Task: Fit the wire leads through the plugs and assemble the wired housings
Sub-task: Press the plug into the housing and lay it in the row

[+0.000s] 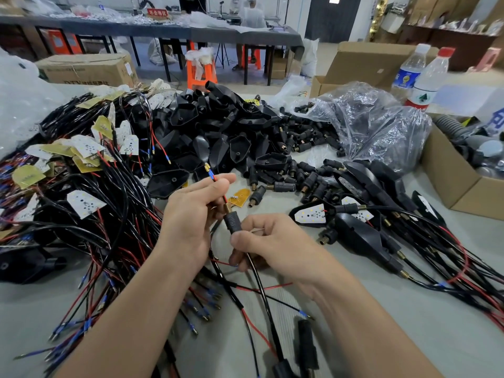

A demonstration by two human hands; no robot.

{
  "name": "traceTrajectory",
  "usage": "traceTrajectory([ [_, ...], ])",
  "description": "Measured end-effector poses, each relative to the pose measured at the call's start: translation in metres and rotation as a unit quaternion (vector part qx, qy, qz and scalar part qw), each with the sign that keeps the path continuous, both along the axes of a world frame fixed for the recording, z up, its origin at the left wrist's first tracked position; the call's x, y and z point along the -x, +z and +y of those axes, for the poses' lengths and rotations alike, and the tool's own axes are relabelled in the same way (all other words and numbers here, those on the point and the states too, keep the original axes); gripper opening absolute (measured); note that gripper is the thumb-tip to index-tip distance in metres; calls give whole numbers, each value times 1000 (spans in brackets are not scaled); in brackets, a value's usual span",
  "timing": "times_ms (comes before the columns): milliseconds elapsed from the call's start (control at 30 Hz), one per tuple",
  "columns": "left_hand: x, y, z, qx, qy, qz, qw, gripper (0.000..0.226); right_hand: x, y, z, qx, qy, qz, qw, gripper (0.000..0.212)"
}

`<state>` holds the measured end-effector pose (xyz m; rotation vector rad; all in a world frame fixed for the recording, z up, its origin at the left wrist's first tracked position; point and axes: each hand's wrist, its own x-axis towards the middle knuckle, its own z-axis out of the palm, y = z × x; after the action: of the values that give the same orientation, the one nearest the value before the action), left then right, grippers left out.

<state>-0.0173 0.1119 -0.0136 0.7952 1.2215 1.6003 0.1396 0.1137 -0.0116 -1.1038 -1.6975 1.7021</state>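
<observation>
My left hand (192, 214) pinches a red wire lead (218, 184) with a blue sleeve and brass tip pointing up. The lead runs down into a black ribbed plug (233, 221) with a brass threaded end. My right hand (268, 241) grips the plug's lower end and the black cable (261, 293) leaving it. A heap of empty black housings (218, 126) lies behind the hands. Loose black plugs (294, 170) are scattered to the right of it. Assembled wired housings (357, 230) lie at the right.
A tangle of black and red wires with LED boards (84, 203) covers the left of the table. A clear plastic bag (376, 124), two water bottles (425, 77) and an open cardboard box (452, 184) stand at the right. People sit at a far table.
</observation>
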Motion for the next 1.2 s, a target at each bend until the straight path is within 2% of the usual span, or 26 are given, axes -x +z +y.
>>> traceTrajectory([
  [67, -3, 2, 0, -26, 4, -10, 1000, 25, -3, -1, 0, -50, -14, -55, 997, 19],
  [133, 2, 7, 0, -34, 19, -97, 995, 31, -4, -4, -4, -142, -35, -157, 977, 30],
  [233, 23, 14, 3, -29, 75, -241, 967, 30, 2, -10, -8, -210, -45, -222, 951, 29],
  [300, 31, 15, 3, -40, 100, -291, 951, 18, 3, -8, -7, -182, -9, -223, 958, 27],
  [400, 33, 15, 1, -65, 93, -312, 943, 15, -8, 1, -3, -45, 54, -109, 992, 21],
  [467, 31, 15, -1, -70, 47, -289, 954, 28, -16, 4, 0, -2, 48, -30, 998, 21],
  [567, 18, 16, -3, -18, -60, -170, 984, 50, -20, 5, 10, 44, -79, 113, 989, 21],
  [633, 5, 13, -6, 24, -127, -42, 991, 49, -22, 5, 20, 83, -172, 204, 960, 19],
  [700, -3, 11, -9, 63, -199, 77, 975, 39, -26, 3, 27, 96, -235, 259, 932, 17],
  [767, -4, 10, -11, 103, -252, 138, 952, 29, -30, 1, 31, 90, -281, 287, 911, 15],
  [867, -5, 9, -12, 121, -286, 152, 938, 22, -38, 2, 37, 75, -326, 316, 888, 16],
  [967, -8, 8, -10, 108, -227, 122, 960, 23, -43, 6, 38, 72, -336, 326, 881, 16],
  [1133, -5, 2, -4, 59, -92, 149, 983, 22, -44, 4, 34, 21, -294, 168, 941, 14],
  [1200, -2, 1, -4, 37, -70, 174, 982, 23, -42, 4, 32, 20, -277, 143, 950, 15],
])
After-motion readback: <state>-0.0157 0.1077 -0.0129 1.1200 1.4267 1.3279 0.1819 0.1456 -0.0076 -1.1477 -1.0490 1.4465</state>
